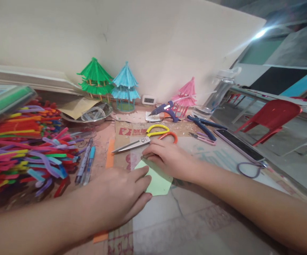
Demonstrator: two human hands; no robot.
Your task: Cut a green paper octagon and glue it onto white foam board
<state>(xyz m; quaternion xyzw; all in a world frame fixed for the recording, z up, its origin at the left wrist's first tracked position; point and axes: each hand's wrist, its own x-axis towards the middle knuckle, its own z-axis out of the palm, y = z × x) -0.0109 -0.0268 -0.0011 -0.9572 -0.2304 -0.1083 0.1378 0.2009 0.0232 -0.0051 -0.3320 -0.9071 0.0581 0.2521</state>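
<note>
Both hands flat, gripping nothing: left hand (121,193) and right hand (166,157) press the paper (160,182) mid-table; keep your fingertips firm along its edges, clear of the scissors (145,139)

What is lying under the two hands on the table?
A light green paper piece lies under the left hand and right hand. Its middle and lower edge show; the corners beneath the hands are covered.

A matt pale-green paper sheet (158,180) is seen beside scissors (143,140) of shiny metal with glossy plastic handles; fuzzy pipe cleaners (23,148) are piled nearby.
</note>
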